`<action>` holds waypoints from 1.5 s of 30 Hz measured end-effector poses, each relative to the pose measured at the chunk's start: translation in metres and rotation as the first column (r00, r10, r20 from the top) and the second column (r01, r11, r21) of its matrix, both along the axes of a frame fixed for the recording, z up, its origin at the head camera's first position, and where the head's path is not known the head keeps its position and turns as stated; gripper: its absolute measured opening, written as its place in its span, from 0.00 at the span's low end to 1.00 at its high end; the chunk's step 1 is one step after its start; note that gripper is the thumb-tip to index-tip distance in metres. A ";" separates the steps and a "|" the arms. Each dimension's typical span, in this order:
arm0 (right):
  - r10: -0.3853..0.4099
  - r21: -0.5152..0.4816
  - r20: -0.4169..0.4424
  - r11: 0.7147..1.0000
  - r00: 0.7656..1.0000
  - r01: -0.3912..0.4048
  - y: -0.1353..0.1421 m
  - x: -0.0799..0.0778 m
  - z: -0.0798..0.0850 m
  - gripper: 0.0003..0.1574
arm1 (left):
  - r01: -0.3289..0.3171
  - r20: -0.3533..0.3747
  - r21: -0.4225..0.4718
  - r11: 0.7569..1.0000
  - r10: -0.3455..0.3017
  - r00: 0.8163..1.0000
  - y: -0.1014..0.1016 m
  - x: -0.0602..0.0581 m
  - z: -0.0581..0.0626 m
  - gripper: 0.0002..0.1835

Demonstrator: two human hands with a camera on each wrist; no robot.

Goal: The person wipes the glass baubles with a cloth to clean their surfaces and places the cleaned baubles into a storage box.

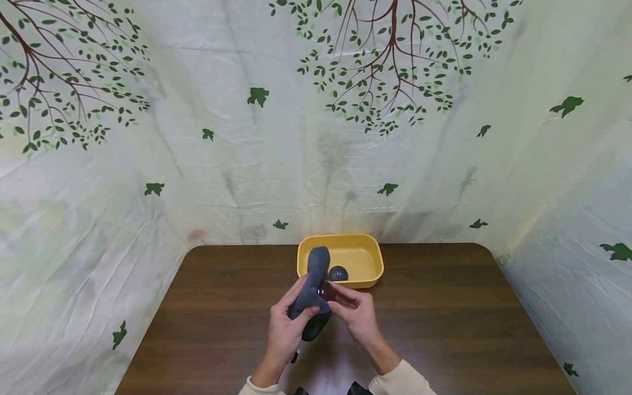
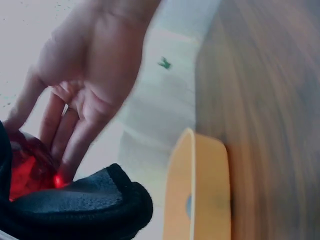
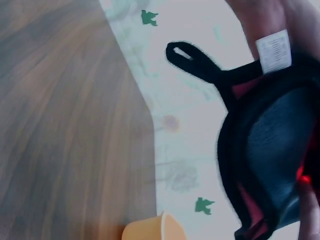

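Observation:
My left hand (image 1: 286,329) grips a dark grey-blue padded oven mitt (image 1: 318,263), held up above the table. In the right wrist view the mitt (image 3: 280,135) shows black edging, a hanging loop and a white label. A see-through red ball (image 1: 325,290) sits against the mitt's fold, and the fingers of my right hand (image 1: 357,318) pinch it at its right side. From the left wrist view, the red ball (image 2: 30,167) lies between my right fingertips and the mitt. Part of the ball is hidden by the cloth.
Just beyond my hands a yellow tub (image 1: 340,239) stands at the far table edge, with a dark grey ball (image 1: 338,273) inside it. The brown wooden table (image 1: 444,318) meets a pale leaf-printed curtain (image 1: 276,164). Black objects (image 1: 357,388) poke in at the bottom edge.

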State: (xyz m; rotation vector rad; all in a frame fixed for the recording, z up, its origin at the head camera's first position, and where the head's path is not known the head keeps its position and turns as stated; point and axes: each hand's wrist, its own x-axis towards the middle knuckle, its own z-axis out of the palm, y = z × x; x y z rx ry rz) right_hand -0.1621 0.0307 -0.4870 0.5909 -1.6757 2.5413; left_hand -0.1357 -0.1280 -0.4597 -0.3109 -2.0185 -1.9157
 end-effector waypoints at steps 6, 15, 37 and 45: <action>0.031 -0.021 -0.275 0.999 0.961 -0.038 0.001 -0.006 -0.003 0.35 | 0.012 0.171 0.157 0.987 -0.039 0.985 0.002 0.006 0.011 0.28; 0.043 0.021 -0.110 0.999 0.993 -0.041 0.003 -0.005 -0.002 0.35 | 0.028 0.187 0.157 0.987 -0.058 0.981 0.000 0.005 0.008 0.30; 0.015 -0.021 0.016 1.000 1.000 -0.015 -0.001 -0.001 -0.002 0.35 | 0.018 0.056 0.029 0.999 -0.020 0.998 -0.003 0.000 -0.001 0.30; -0.061 0.039 -0.216 0.997 0.974 0.071 0.000 -0.004 -0.008 0.35 | 0.025 0.220 0.230 0.973 -0.077 0.972 0.003 0.002 0.002 0.28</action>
